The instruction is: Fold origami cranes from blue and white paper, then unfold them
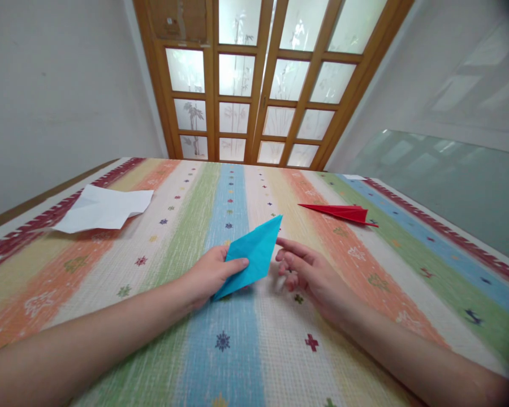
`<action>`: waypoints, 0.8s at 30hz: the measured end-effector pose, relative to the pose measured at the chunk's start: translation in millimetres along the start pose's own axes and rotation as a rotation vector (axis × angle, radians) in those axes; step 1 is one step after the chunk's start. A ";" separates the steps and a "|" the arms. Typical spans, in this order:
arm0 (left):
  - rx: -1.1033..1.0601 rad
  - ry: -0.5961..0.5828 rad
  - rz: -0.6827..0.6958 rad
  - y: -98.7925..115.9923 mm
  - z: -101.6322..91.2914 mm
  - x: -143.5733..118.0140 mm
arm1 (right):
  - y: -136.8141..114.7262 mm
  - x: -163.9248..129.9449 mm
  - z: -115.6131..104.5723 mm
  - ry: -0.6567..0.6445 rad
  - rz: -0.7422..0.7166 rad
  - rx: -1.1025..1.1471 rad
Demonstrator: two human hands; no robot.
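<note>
Before you lies a striped tablecloth (237, 362), with white paper (106, 209) on your left. Your left hand (210, 274) pinches blue paper (258, 249) above the middle; your right hand (307, 271), loosely parted, is close beside it, contact unclear. Red folded paper (341, 212) lies farther right.

Blue paper (258, 249) | bright turquoise, plain, looks folded, approx. 4-sided w/ sharp pts | tilted, long axis lower L to upper R, tip up R | ctr of view, held at L edge in L hand (212, 270), thumb flat on near face | table contact unclear
</note>
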State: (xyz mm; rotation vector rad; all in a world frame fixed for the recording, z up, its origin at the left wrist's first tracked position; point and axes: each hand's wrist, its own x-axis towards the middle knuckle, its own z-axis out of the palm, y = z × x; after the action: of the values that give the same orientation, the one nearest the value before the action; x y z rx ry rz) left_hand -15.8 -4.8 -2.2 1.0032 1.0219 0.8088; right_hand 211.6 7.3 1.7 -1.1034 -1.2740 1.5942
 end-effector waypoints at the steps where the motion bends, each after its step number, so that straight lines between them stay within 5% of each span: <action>1: 0.011 0.009 0.034 -1.5 1.5 -0.3 | 3.1 -2.2 3.8 -0.060 0.015 -0.043; 4: 0.055 -0.011 0.102 -5.8 7.2 -3.5 | 13.9 -8.0 12.8 -0.189 0.019 -0.140; 11: 0.173 -0.094 0.118 -11.0 17.9 -9.5 | 30.4 -9.0 14.8 -0.118 0.012 -0.179; 24: 0.311 -0.127 0.169 -5.3 16.8 -14.1 | 19.9 -3.5 7.1 -0.170 0.127 -0.002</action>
State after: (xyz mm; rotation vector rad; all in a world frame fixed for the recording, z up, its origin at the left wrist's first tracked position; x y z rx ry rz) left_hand -4.1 -24.0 0.1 1.4049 0.9803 0.7256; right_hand 204.6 -1.4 -16.5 -1.0876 -1.3382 1.8146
